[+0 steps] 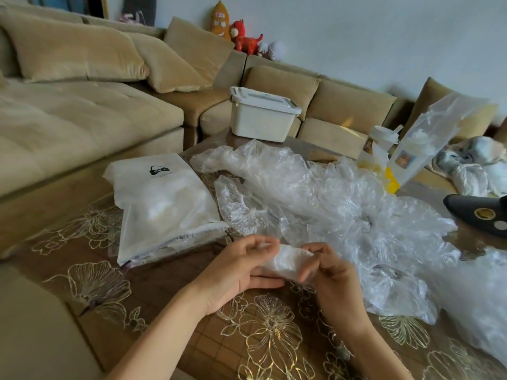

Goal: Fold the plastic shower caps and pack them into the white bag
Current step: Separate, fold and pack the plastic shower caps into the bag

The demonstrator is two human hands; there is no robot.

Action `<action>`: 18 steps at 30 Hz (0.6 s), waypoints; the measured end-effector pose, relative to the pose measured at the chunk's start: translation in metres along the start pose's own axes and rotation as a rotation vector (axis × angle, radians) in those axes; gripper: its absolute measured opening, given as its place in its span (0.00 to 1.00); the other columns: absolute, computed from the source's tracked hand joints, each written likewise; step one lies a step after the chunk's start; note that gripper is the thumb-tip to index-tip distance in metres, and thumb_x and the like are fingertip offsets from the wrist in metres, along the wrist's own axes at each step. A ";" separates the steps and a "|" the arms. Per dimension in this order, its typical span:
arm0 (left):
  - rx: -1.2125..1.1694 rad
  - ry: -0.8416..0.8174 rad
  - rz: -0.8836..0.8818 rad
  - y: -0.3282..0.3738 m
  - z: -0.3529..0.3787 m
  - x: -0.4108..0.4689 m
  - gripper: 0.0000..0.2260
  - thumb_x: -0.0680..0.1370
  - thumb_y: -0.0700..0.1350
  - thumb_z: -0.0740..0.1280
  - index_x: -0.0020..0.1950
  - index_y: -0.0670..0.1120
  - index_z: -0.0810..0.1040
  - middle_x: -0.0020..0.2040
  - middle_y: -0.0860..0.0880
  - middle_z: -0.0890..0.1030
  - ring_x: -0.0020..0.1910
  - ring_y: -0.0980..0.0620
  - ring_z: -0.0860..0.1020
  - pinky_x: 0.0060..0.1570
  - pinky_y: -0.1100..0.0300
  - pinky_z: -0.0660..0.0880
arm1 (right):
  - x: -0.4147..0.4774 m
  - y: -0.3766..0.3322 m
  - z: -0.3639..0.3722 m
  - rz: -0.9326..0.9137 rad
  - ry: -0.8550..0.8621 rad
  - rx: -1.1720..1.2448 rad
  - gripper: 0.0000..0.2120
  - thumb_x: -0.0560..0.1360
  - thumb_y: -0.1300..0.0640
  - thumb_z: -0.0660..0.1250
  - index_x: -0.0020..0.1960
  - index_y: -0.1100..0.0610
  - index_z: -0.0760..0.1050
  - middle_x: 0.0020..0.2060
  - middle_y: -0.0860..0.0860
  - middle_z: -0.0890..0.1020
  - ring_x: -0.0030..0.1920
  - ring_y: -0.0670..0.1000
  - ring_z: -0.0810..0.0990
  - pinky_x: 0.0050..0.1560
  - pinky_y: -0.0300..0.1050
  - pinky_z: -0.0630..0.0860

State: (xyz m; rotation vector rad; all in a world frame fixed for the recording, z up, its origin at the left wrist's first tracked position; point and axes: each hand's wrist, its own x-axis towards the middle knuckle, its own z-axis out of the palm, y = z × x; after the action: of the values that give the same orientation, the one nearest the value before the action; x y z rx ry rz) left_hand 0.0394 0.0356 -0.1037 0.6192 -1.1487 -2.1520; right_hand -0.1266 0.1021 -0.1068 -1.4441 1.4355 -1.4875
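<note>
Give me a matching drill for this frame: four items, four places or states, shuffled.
Items:
1. folded cap
2. white bag
3. white lidded bin
4. loose cap pile

Places/states:
A. far table edge, by the sofa
B. held between both hands
C. spread unfolded mid-table
D. flat on the table, left of the hands

Pairs: 1-B, 2-D, 3-A, 4-C

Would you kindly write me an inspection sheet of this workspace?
Surface: table under a brown floral cloth.
Job's things: white bag lying flat, left; folded cap between both hands; loose caps heaped, right.
Clutter: lidded white box; clear pouch; black object, right edge.
Grippers: left hand and right hand both hold the folded cap.
Cables: nothing seen.
Surroundings: beige sofa; red toy.
</note>
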 end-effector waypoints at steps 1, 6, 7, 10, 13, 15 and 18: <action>0.037 0.028 0.024 -0.001 0.001 -0.002 0.17 0.71 0.41 0.72 0.58 0.38 0.74 0.51 0.40 0.80 0.46 0.42 0.82 0.45 0.53 0.81 | -0.001 -0.002 0.000 -0.020 -0.020 -0.056 0.32 0.69 0.82 0.59 0.23 0.47 0.78 0.42 0.42 0.79 0.47 0.44 0.78 0.42 0.39 0.76; 0.091 0.136 0.068 -0.003 0.002 -0.008 0.16 0.68 0.38 0.69 0.55 0.39 0.77 0.49 0.41 0.80 0.45 0.49 0.81 0.41 0.57 0.80 | -0.008 -0.035 -0.008 0.102 -0.368 -0.412 0.23 0.72 0.72 0.66 0.36 0.45 0.84 0.55 0.43 0.76 0.53 0.41 0.77 0.50 0.34 0.75; 0.144 0.150 0.069 0.000 0.003 -0.011 0.14 0.70 0.37 0.69 0.55 0.40 0.77 0.49 0.42 0.81 0.45 0.50 0.82 0.42 0.58 0.80 | -0.008 -0.048 -0.013 0.159 -0.423 -0.440 0.22 0.72 0.72 0.65 0.39 0.46 0.84 0.57 0.45 0.76 0.53 0.41 0.78 0.51 0.38 0.77; 0.359 0.187 0.118 0.013 0.007 -0.025 0.10 0.73 0.40 0.69 0.54 0.45 0.79 0.44 0.50 0.83 0.41 0.57 0.82 0.39 0.63 0.78 | -0.001 -0.081 -0.018 0.241 -0.290 -0.348 0.20 0.73 0.70 0.64 0.46 0.46 0.83 0.57 0.47 0.79 0.52 0.52 0.81 0.51 0.50 0.79; 0.452 0.218 0.254 0.031 0.010 -0.038 0.07 0.73 0.42 0.69 0.50 0.49 0.79 0.38 0.56 0.83 0.38 0.64 0.80 0.35 0.71 0.73 | 0.014 -0.097 0.009 0.245 -0.296 -0.297 0.16 0.75 0.58 0.68 0.61 0.49 0.74 0.56 0.48 0.79 0.54 0.49 0.79 0.53 0.39 0.77; 0.593 0.247 0.358 0.041 0.005 -0.044 0.06 0.75 0.41 0.68 0.49 0.51 0.79 0.41 0.57 0.83 0.42 0.64 0.80 0.38 0.71 0.73 | 0.025 -0.097 0.034 0.196 -0.376 -0.431 0.16 0.74 0.53 0.69 0.60 0.55 0.75 0.47 0.49 0.80 0.46 0.45 0.79 0.45 0.34 0.75; 0.825 0.301 0.495 0.063 -0.015 -0.056 0.07 0.76 0.41 0.67 0.48 0.53 0.79 0.42 0.58 0.83 0.44 0.62 0.80 0.41 0.71 0.74 | 0.037 -0.094 0.067 0.091 -0.290 -0.529 0.06 0.74 0.55 0.69 0.46 0.58 0.77 0.34 0.48 0.75 0.33 0.45 0.72 0.35 0.35 0.68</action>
State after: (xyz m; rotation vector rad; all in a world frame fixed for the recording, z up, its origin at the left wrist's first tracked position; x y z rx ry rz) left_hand 0.1075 0.0393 -0.0513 0.8499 -1.7773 -1.0822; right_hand -0.0486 0.0704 -0.0203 -1.7828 1.7531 -0.8251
